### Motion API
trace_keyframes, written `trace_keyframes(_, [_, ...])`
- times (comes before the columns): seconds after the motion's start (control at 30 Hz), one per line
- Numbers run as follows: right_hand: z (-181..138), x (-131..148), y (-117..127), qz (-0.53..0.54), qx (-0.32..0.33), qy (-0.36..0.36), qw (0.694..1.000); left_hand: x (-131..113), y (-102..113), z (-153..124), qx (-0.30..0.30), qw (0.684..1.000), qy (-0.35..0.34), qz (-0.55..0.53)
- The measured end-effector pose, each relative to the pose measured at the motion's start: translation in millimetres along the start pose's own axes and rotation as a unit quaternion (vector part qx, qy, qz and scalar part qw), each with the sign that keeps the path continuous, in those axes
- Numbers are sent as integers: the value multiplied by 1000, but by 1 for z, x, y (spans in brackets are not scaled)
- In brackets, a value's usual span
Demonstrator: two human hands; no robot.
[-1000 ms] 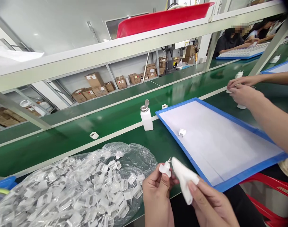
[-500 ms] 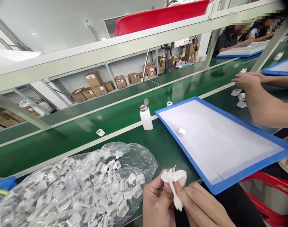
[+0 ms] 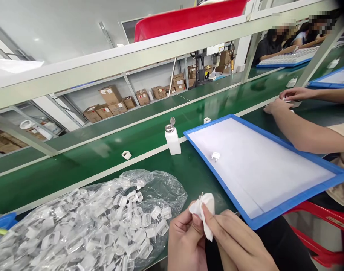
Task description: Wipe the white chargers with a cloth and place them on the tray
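Observation:
Low in front of me, my left hand [image 3: 186,238] pinches a small white plug piece [image 3: 193,208], whose metal pin pokes up at the top. My right hand [image 3: 236,237] is closed on a white cloth or tissue [image 3: 208,222] and presses it against the plug piece. Much of the piece is hidden by the cloth and fingers. To the left lies a clear plastic bag [image 3: 168,184] full of white plastic plug parts [image 3: 145,222]. One white two-pin plug [image 3: 215,156] rests on a white-lined tray with a blue rim [image 3: 225,184] at the right.
A white pump bottle [image 3: 173,141] with its metal lid up stands behind the bag. White housings [image 3: 126,154] sit on the green conveyor belt [image 3: 92,160]. At right, a co-worker's arms [image 3: 298,124] reach over the bench. A pale metal beam [image 3: 118,60] crosses above.
My right hand and the cloth have shifted slightly left over the plug piece. The housings on the belt have moved right. The co-worker's hands have moved left and lower.

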State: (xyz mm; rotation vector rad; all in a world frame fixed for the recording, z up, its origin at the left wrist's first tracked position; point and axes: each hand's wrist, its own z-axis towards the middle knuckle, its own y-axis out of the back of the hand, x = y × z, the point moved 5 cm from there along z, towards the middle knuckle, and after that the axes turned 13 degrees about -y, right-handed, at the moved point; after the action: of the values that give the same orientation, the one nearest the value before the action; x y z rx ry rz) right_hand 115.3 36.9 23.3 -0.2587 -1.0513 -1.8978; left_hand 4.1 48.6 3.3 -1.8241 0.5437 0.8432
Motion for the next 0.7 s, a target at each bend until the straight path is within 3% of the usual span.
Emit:
trace_keyframes(0.07, [0, -3, 0, -1, 10, 6, 1000, -3, 0, 0, -8, 1000, -27, 8])
trace_keyframes(0.2, [-2, -8, 3, -2, -30, 7, 1000, 1, -4, -1, 3, 1000, 1, 0])
trace_keyframes(0.33, [4, 0, 0, 29, 11, 27, 999, 1, -7, -1, -8, 1000, -11, -1])
trace_keyframes(0.47, [9, 7, -1, 50, -7, 48, 998, 3, -8, -2, -12, 1000, 8, 0])
trace_keyframes(0.7, [0, 5, 0, 12, -48, 2, 999, 4, -4, -4, -36, 999, 5, -21])
